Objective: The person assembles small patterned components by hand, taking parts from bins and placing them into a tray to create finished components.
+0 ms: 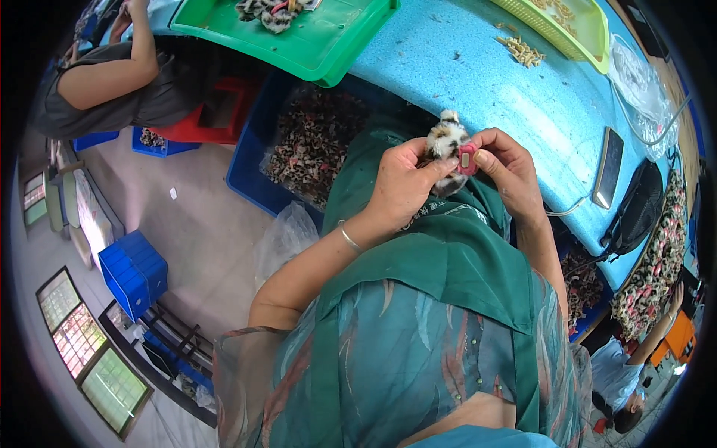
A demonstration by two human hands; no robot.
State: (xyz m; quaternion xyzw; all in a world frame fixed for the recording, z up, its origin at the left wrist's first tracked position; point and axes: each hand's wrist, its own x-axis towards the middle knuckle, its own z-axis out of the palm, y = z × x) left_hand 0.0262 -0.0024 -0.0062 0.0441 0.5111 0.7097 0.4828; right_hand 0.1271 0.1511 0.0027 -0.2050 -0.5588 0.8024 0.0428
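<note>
My left hand point(399, 181) is closed on a small plush toy point(447, 137) of white, black and brown fur, in front of the blue table's near edge and over my green apron. Between the thumb and fingers of my right hand point(513, 173) is the edge of a small pink piece point(467, 160) with a pale rectangle on it. This piece lies against the toy's fur; whether it is fixed there I cannot tell. Some of the toy's lower fur shows beneath my left thumb.
A green tray point(299, 61) holding furry pieces and a yellow basket point(556, 26) stand on the blue table point(478, 78). Small tan pieces point(521, 52) lie beside the basket. At right are a phone point(609, 166) and a black bag point(636, 205). A blue bin point(243, 160) holds many furry pieces.
</note>
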